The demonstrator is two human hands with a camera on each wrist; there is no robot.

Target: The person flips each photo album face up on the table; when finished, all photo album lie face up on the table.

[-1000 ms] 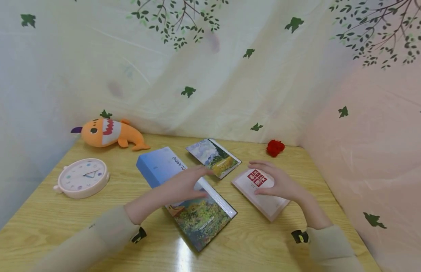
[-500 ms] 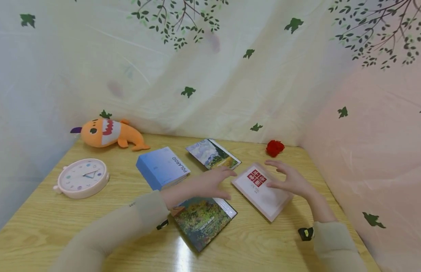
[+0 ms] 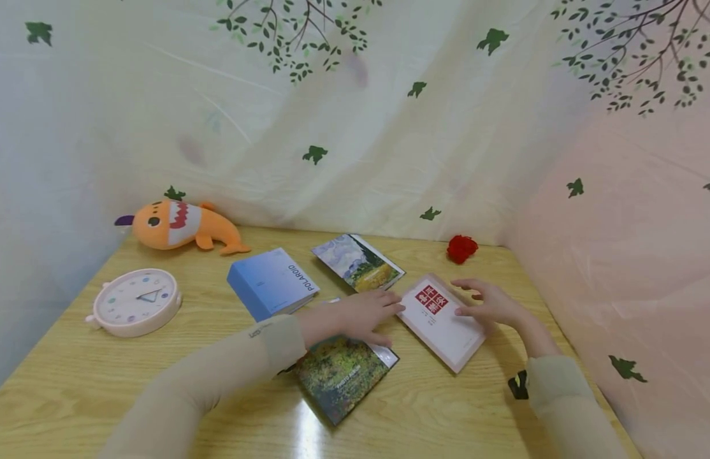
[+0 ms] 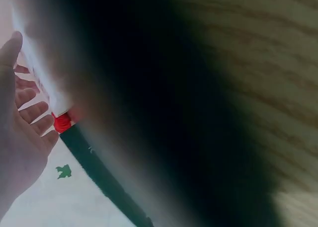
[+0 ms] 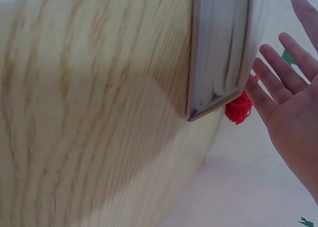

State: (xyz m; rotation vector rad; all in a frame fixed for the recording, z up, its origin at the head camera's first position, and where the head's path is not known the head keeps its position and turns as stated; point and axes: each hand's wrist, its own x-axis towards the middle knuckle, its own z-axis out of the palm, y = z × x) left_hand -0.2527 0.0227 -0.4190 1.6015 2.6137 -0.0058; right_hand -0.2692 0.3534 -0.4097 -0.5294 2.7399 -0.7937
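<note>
A pale pink book point(image 3: 443, 331) with a red square of characters lies on the table between both hands. My left hand point(image 3: 355, 317) stretches over the flowery photo album point(image 3: 346, 379), its fingertips at the book's left edge. The left wrist view shows that hand point(image 4: 25, 132) with its fingers extended. On the far side of the pink book is my right hand point(image 3: 495, 306), its thumb near the cover. In the right wrist view the right hand point(image 5: 293, 108) has extended fingers beside the book point(image 5: 221, 48); whether they touch it is unclear.
A blue Polaroid book point(image 3: 271, 280) and a painting-covered book point(image 3: 357, 262) lie behind the left hand. At the left are a pink clock point(image 3: 138, 303) and an orange shark plush point(image 3: 185, 226). Red yarn point(image 3: 461, 248) sits at the back right, before the cloth wall point(image 3: 332, 197).
My left hand has moved right, off the Polaroid book and over to the pink book's left edge. The right hand has shifted slightly right, uncovering more of the pink cover.
</note>
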